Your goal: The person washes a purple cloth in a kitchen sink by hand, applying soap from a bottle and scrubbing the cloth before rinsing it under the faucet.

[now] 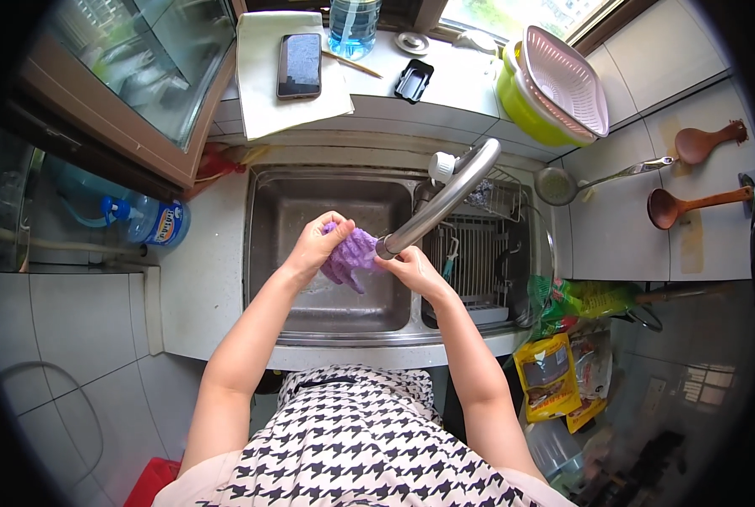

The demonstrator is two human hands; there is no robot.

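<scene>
A crumpled purple cloth (351, 253) hangs between my two hands over the left basin of the stainless steel sink (327, 320). My left hand (317, 244) pinches its upper left part between thumb and fingers. At its right edge, my right hand (414, 269) grips the cloth close under the spout. The curved metal faucet (447, 206) reaches over from the back right, and its end hides part of the right fingers. Whether water is running is hard to make out.
A wire dish rack (472, 272) fills the right basin. Pink and green plastic baskets (564, 89), a phone (299, 66) and a bottle of blue liquid (353, 28) stand on the sill. Wooden ladles (666, 208) hang right. A plastic bottle (162, 218) stands left, near the open window (143, 70).
</scene>
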